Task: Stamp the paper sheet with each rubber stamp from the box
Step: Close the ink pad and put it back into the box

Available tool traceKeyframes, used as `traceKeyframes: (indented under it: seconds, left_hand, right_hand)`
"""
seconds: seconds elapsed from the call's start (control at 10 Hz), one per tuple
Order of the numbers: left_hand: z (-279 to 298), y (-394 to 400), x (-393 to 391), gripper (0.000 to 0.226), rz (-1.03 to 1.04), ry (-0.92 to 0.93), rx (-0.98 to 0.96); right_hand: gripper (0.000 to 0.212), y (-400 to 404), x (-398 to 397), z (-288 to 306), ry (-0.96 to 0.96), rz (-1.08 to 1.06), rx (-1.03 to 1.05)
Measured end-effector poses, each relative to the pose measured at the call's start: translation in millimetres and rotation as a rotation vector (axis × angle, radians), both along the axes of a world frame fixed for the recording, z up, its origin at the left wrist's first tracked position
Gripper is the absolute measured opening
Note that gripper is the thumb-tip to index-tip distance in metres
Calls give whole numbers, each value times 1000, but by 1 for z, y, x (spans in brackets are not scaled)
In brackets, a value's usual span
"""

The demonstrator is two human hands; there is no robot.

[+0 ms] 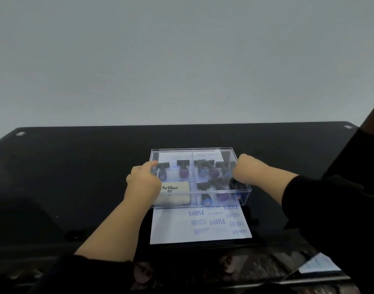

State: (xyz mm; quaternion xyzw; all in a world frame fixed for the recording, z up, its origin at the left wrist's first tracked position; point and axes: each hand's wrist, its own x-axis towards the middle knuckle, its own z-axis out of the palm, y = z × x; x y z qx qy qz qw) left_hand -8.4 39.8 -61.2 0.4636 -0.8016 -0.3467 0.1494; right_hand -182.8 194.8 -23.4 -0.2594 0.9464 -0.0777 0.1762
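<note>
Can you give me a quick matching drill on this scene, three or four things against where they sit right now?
Things:
1. ink pad
2. paper sheet
3. left hand
4. right hand

Places:
A. at the right side of the clear box
B. on the table in front of the box, printed with SAMPLE, AMENDED and AIR MAIL
C. in the box's front left compartment
D. at the left side of the box

Pairs: 1-C, 2-B, 3-D, 4-A
</note>
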Motion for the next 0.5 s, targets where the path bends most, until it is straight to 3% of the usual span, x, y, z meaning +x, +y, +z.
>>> traceKeyframes:
  seconds: [0.1,0.3,0.5]
  left_hand:
    - [-4,1,2,58,7,10,-14]
    - [-6,2,2,59,0,3,-7]
    - [-7,-5,2,23,22,-14,84]
  right_hand:
    - [11,-5,-3,-9,33,-40,46]
    - [21,-5,-6,-14,4,-60,29]
    - [31,-2,-5,-14,-81,-71,-71]
